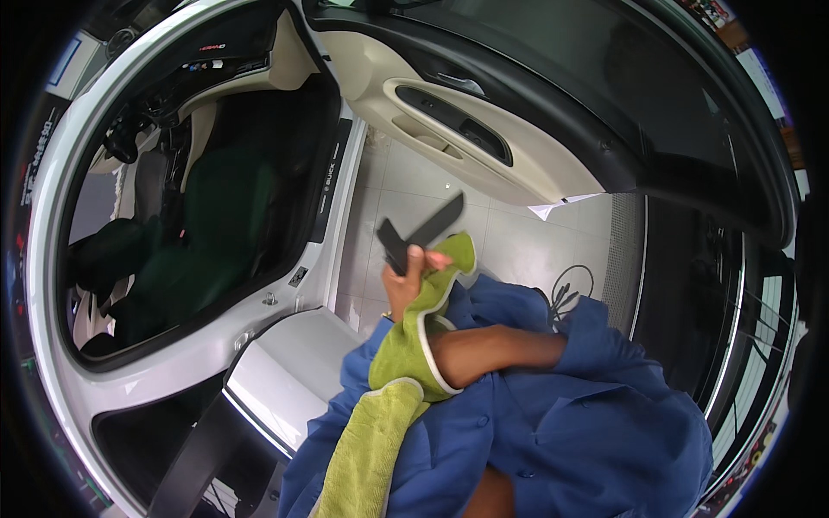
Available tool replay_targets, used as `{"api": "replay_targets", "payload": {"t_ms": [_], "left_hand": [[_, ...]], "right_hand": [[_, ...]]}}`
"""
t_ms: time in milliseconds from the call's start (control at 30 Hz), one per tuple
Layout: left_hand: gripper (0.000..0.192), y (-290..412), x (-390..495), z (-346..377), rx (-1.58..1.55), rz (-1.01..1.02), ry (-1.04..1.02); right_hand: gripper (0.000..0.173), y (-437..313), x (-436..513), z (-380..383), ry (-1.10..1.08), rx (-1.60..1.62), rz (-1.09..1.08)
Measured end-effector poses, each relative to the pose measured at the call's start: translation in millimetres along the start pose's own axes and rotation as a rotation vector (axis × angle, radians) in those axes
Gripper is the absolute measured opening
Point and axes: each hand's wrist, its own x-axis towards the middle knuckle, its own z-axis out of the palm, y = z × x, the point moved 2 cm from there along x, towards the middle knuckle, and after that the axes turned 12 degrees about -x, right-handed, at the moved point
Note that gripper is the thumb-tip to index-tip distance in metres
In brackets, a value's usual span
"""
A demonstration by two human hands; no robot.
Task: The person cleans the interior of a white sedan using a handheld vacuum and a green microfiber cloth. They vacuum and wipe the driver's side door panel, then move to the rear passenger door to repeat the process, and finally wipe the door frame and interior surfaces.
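Note:
My left hand (405,285), with a band at its wrist, grips a dark, flat, V-shaped object (421,233), blurred; whether it is one piece or two I cannot tell. A green cloth with pale edging (414,324) lies against this hand and hangs down over my blue shirt. From the right, my bare right forearm (499,349) reaches into the folds of the cloth, which hide my right hand. The object is above a tiled floor (414,168), between the car's door sill (333,181) and its open door (479,136).
Left of me are a dark green seat (227,213) and the white door frame (52,207). A second white door (278,382) stands at lower left. Cables (567,294) and a floor grating (622,259) are at right, by another dark, shiny surface.

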Motion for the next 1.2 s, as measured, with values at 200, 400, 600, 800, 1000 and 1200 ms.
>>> {"api": "replay_targets", "payload": {"t_ms": [200,400,600,800,1000,1200], "left_hand": [[0.027,1,-20,-16,0.170,-0.034,0.100],[0.016,7,-16,-16,0.455,0.517,-0.055],[0.021,11,3,-20,0.191,0.090,0.020],[0.036,34,51,-6,0.314,-0.195,0.174],[0.029,23,81,29,0.298,-0.145,0.245],[0.028,19,107,36,0.314,-0.187,0.218]], "right_hand": [[0.038,71,-108,-30,0.477,0.211,0.467],[0.025,85,-78,-4,0.987,0.378,0.368],[0.025,83,-70,-16,1.255,-0.433,0.137],[0.027,114,-85,-51,1.208,-0.470,0.113],[0.018,233,-103,-95,1.290,0.267,0.566],[0.017,378,-84,-99,1.505,0.812,0.706]]}}
